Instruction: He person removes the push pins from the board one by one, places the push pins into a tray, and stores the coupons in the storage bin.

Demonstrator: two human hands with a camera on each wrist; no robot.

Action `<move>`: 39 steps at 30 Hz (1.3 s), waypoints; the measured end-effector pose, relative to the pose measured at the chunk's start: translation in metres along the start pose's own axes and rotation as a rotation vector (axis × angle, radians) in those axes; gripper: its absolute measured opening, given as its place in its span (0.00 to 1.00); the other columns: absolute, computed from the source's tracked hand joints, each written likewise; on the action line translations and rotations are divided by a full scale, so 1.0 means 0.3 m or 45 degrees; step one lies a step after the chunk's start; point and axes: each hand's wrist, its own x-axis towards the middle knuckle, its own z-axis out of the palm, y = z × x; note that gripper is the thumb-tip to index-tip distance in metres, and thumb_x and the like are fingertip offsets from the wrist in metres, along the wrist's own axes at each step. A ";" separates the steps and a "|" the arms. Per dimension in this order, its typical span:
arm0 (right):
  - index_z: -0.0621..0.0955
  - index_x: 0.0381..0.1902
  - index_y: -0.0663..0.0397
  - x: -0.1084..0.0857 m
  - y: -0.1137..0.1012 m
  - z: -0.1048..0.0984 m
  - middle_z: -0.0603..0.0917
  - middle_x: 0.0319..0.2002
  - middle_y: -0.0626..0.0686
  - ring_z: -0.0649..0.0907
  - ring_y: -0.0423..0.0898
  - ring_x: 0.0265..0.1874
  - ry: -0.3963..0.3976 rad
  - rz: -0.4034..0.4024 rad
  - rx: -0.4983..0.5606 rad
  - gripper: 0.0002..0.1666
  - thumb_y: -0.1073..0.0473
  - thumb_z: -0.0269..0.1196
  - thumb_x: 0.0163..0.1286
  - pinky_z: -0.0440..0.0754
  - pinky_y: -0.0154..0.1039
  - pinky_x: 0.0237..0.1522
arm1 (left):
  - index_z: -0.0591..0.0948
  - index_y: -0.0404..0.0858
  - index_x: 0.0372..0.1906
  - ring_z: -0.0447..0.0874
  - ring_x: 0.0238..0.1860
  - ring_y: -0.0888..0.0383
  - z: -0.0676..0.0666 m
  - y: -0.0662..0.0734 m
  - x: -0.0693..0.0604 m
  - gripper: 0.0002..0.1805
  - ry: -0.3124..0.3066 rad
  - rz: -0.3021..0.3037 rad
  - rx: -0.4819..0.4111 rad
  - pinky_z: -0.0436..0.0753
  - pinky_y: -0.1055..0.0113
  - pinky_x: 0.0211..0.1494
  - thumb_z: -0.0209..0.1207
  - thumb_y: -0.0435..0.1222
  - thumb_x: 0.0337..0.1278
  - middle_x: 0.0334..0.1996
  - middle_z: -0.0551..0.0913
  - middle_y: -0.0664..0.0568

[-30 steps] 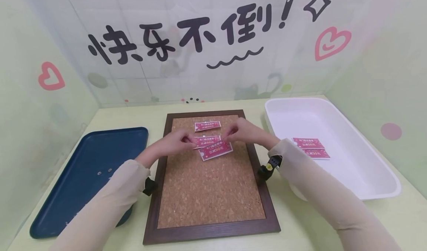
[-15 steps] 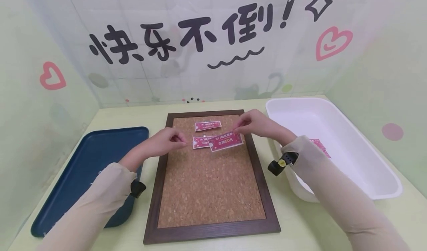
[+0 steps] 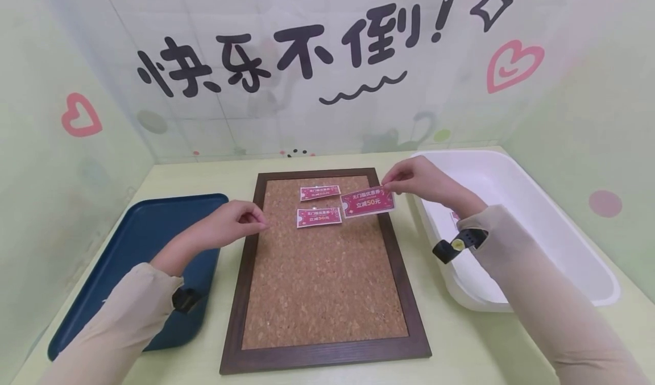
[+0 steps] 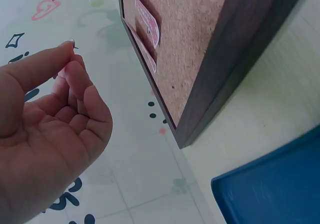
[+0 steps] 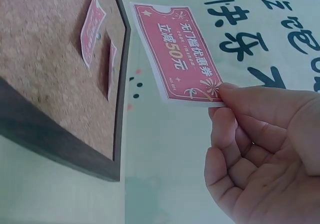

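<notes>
Between thumb and fingertips, my right hand (image 3: 417, 179) pinches a pink coupon (image 3: 367, 202) by its upper right corner. The coupon hangs above the right side of the framed cork board (image 3: 327, 282). My left hand (image 3: 230, 223) is over the board's left edge, and in the left wrist view it pinches a small thumbtack (image 4: 74, 44) at the fingertips. Two more pink coupons are on the board, an upper coupon (image 3: 319, 193) and a lower coupon (image 3: 318, 218). Each has a small shiny tack at its top edge.
At the left lies a dark blue tray (image 3: 169, 204), partly hidden by my left arm. A white plastic tub (image 3: 552, 248) stands at the right, with part of a pink coupon (image 3: 454, 216) showing behind my right wrist. A printed wall rises behind the table.
My right hand has lifted the coupon off the lower one and carried it right and upward. My left hand has let go of the coupons' area and drawn back left.
</notes>
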 end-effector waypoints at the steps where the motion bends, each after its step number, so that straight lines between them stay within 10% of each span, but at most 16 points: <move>1: 0.82 0.38 0.62 -0.006 0.003 -0.010 0.83 0.33 0.54 0.79 0.47 0.31 0.005 0.012 -0.004 0.11 0.60 0.63 0.61 0.75 0.38 0.36 | 0.78 0.31 0.38 0.71 0.30 0.56 -0.004 -0.004 -0.007 0.08 0.003 -0.003 0.001 0.72 0.62 0.34 0.55 0.33 0.60 0.30 0.77 0.47; 39: 0.79 0.50 0.62 -0.188 0.191 -0.242 0.82 0.39 0.56 0.78 0.48 0.35 0.229 0.229 -0.137 0.24 0.51 0.63 0.62 0.74 0.35 0.37 | 0.77 0.33 0.39 0.72 0.25 0.57 -0.133 -0.128 -0.254 0.11 0.163 -0.136 0.085 0.74 0.66 0.26 0.57 0.39 0.59 0.29 0.78 0.50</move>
